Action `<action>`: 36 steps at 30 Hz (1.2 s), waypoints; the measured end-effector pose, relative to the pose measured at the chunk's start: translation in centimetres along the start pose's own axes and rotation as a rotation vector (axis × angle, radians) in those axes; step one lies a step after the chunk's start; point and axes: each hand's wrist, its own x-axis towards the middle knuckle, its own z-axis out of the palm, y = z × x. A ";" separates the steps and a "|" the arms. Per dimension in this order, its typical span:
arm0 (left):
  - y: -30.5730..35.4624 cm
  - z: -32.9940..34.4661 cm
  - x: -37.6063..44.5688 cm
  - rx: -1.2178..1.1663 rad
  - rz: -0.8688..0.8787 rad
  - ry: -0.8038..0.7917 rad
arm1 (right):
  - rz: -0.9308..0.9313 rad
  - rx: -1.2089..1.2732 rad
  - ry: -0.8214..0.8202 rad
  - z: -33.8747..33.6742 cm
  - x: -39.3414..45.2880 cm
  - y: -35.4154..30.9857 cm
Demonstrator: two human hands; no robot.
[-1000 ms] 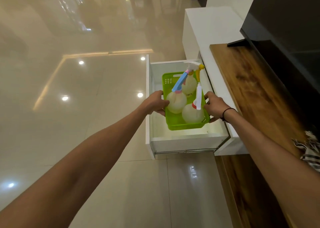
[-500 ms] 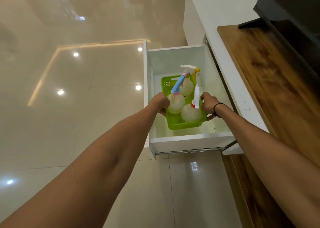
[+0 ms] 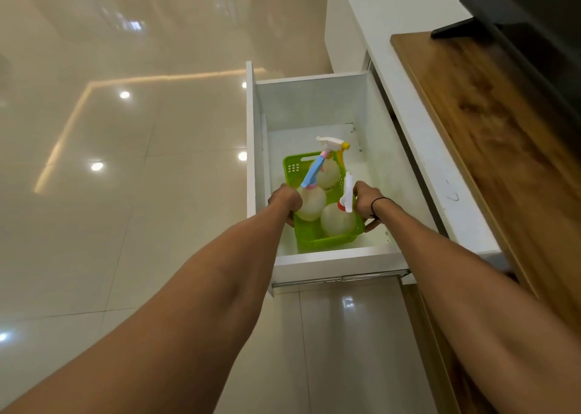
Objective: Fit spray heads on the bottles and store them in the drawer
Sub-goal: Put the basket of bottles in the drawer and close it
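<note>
A green plastic basket (image 3: 317,240) sits low inside the open white drawer (image 3: 333,264). It carries three round pale bottles with spray heads fitted: one with a blue head (image 3: 311,203), one with a white and red head (image 3: 338,221), and one at the back with a white and yellow head (image 3: 328,174). My left hand (image 3: 284,201) grips the basket's left rim. My right hand (image 3: 364,201), with a black band on the wrist, grips the right rim.
The drawer sticks out from a white cabinet (image 3: 418,149) with a wooden top (image 3: 490,124) on the right. A dark TV (image 3: 528,33) stands on that top. Glossy floor tiles (image 3: 125,193) spread to the left and in front.
Both hands have lowered the basket with the bottles deeper into the drawer. The camera has moved closer over the drawer.
</note>
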 end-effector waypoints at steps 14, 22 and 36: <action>-1.6 0.3 0.3 0.103 0.067 0.162 | -0.011 -0.020 -0.020 1.2 0.9 1.3; 0.2 -2.8 -4.8 0.400 0.311 0.407 | -0.130 -0.358 0.151 -0.5 -3.0 2.2; -8.3 -2.6 -13.0 -0.442 0.233 0.497 | -0.532 -0.574 0.510 6.4 -14.1 7.1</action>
